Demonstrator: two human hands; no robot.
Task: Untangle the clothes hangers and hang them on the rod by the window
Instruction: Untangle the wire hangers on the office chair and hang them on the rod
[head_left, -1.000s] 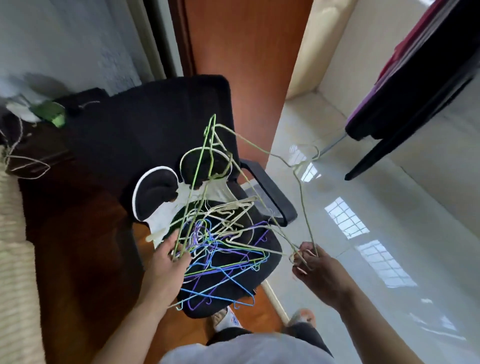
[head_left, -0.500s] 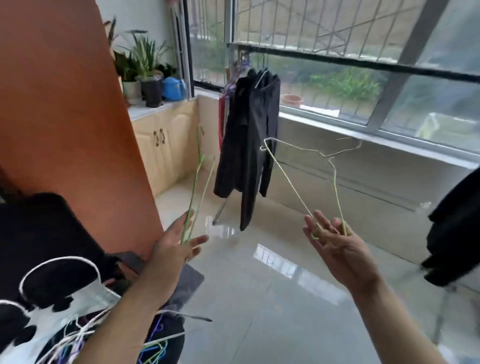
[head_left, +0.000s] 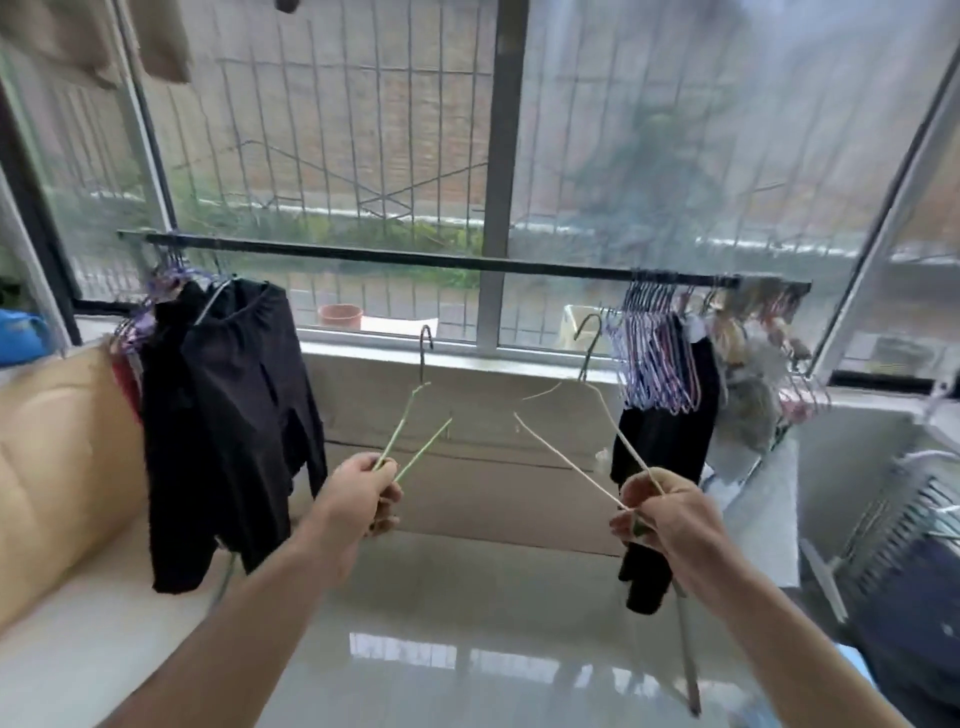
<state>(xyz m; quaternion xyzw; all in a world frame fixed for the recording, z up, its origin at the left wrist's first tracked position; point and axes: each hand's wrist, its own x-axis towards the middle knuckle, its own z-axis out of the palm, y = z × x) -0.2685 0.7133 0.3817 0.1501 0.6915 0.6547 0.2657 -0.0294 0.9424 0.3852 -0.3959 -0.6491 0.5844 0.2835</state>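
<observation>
While the left hand (head_left: 363, 491) grips a thin green wire hanger (head_left: 413, 410), the right hand (head_left: 662, 519) pinches a cream one (head_left: 597, 415).

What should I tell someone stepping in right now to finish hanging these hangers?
Left hand grips a green hanger, hook up. Right hand grips a cream hanger, hook up. Both hooks sit below the rod, neither on it yet. A bunch of hangers already hangs at the rod's right end, dark clothes at its left; the middle is free. Left: lift both hooks onto the rod. Any remaining tangle is out of view.
</observation>
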